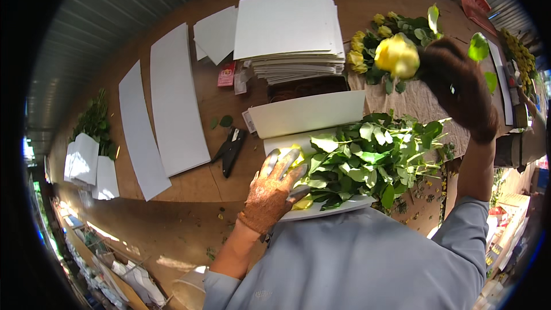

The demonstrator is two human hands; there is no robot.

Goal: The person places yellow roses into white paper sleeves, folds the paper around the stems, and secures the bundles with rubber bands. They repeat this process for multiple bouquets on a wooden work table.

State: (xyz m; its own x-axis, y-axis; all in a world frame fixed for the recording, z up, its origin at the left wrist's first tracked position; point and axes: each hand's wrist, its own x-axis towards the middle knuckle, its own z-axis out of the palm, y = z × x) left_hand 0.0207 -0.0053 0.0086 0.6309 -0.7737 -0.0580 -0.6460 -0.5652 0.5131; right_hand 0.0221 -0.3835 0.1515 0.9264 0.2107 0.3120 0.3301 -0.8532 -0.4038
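My right hand (456, 83), in a dark glove and blurred, is raised at the upper right. It is closed around a yellow rose (397, 57) whose bloom points left; leaves show beyond the hand. In a brown glove with grey fingers, my left hand (267, 192) rests over yellow rose heads (297, 158), its fingers stretched out. Those blooms lie at the left end of a leafy rose bunch (373, 161), stems pointing right. Under the bunch is a white sheet (330, 211), and a folded white flap (310, 113) stands up behind it.
A stack of white sheets (287, 26) stands at the back. Long white sheets (177, 103) and a black stapler (231, 150) lie to the left. More yellow roses (357, 57) are on cloth (393, 100) at the back right. Wrapped greenery (86, 158) sits far left.
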